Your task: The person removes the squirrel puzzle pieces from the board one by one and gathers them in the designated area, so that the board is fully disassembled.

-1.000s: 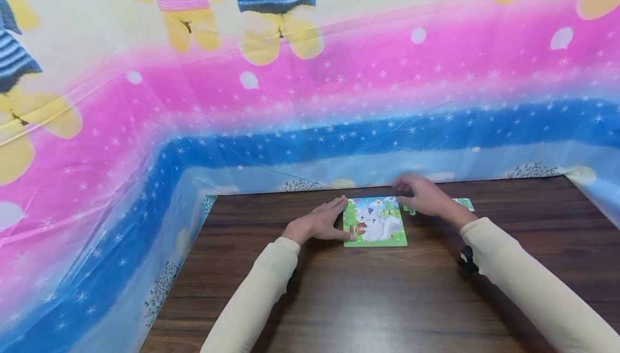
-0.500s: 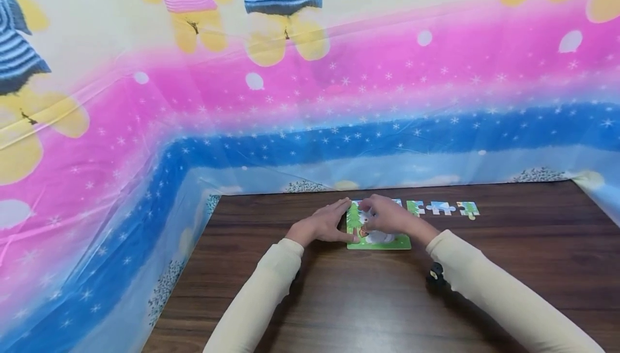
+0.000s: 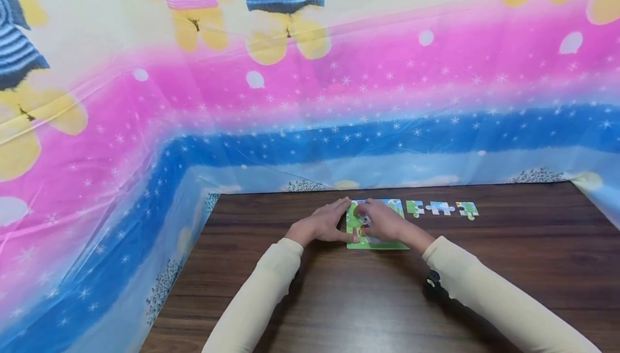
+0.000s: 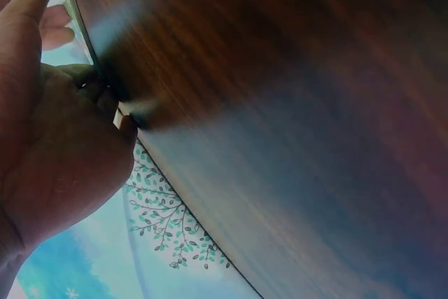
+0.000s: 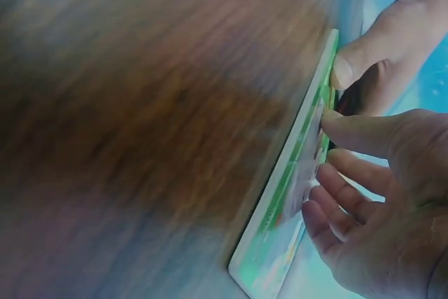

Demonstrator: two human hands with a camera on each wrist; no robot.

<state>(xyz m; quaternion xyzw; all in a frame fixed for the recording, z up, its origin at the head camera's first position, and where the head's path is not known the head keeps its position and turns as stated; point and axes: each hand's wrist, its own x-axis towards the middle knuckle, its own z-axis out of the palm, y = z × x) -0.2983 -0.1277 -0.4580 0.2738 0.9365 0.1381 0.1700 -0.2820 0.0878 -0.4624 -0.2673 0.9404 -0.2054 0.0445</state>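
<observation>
Touching left side of the jigsaw puzzle (image 3: 353,221) on the bench (image 3: 368,299) with left hand (image 3: 322,223), thumb and fingers spread. Touching its picture with right hand (image 3: 385,221), fingers bent; cannot tell about pinching in this grip. Can see three loose jigsaw pieces (image 3: 439,208) just beside, at right.

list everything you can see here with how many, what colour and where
Square illustrated puzzle board: one, mostly green where visible, on the table
Loose flat jigsaw pieces: three visible, green, blue and white, in a row right of the board
Wood-grain table: one, dark brown, beneath board and pieces
Creased printed cloth backdrop: one, cream, pink and blue, behind the table
Long sleeves: two, cream, on both arms
Small device: one clearly visible, black, at the right wrist
Left hand: one, at the board's left edge
Right hand: one, over the board
</observation>
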